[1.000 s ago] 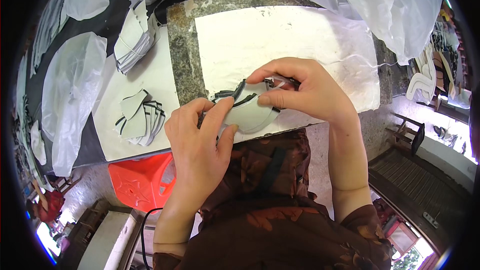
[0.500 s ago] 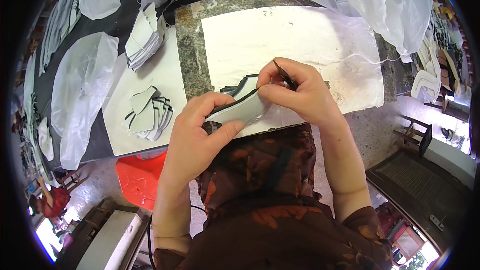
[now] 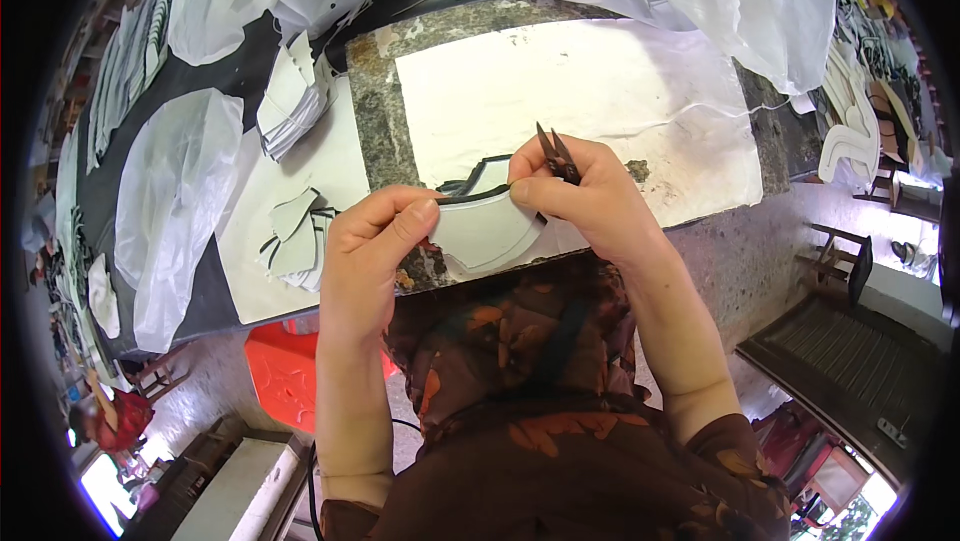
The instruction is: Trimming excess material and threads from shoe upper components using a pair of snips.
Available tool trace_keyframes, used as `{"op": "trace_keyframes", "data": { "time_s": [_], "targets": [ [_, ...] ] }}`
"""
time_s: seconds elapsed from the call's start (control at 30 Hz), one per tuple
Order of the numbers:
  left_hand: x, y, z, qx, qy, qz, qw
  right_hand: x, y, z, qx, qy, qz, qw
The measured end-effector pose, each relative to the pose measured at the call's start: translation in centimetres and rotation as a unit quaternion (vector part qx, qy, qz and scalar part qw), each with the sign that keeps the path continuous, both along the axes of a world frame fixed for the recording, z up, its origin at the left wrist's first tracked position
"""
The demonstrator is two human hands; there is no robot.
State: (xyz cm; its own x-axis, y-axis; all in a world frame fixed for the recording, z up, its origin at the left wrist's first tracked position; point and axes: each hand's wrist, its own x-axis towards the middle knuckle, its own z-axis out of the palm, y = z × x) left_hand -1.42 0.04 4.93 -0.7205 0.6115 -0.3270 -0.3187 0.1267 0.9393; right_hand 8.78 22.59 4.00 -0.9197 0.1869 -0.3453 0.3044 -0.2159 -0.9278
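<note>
A curved pale grey shoe-upper-like piece (image 3: 484, 231) with a black bound edge hangs between my hands at the table's front edge. My left hand (image 3: 372, 246) pinches the left end of the black edge between thumb and finger. At the other end, my right hand (image 3: 592, 196) pinches the same edge; dark small scissors (image 3: 560, 157) are also tucked in that hand, tips pointing up and away. Just behind lies another pale piece with dark edging (image 3: 492, 171), partly covered by the held one. Left of my left hand, several similar trimmed pieces (image 3: 298, 241) lie fanned on white paper.
A tied bundle of pale pieces (image 3: 292, 101) stands at the left. Plastic bags (image 3: 175, 211) lie at left and back. White paper (image 3: 570, 71) covers a stained board (image 3: 380, 111). Below the table are a red stool (image 3: 285, 371) and a wooden bench (image 3: 840, 361). Another person (image 3: 118, 421) is far left.
The held piece has turned so its broad pale face hangs toward me. My left hand has shifted its pinch onto the black edge. The scissors' blades now show more clearly.
</note>
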Motion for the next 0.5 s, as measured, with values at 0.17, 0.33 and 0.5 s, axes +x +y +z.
{"op": "trace_keyframes", "data": {
  "time_s": [0.17, 0.33, 0.5],
  "targets": [
    [-0.7, 0.1, 1.6, 0.078, -0.162, -0.062, 0.982, -0.5, 0.3, 0.6, -0.108, -0.019, -0.026, 0.994],
    [0.8, 1.5, 1.2, 0.016, -0.096, -0.073, 0.993, -0.7, -0.2, 0.5, -0.208, -0.027, -0.078, 0.975],
    [1.2, 1.9, 0.1, -0.104, 0.135, -0.122, 0.978, 0.9, 0.0, -0.6, -0.222, -0.018, -0.156, 0.962]
  ]
}}
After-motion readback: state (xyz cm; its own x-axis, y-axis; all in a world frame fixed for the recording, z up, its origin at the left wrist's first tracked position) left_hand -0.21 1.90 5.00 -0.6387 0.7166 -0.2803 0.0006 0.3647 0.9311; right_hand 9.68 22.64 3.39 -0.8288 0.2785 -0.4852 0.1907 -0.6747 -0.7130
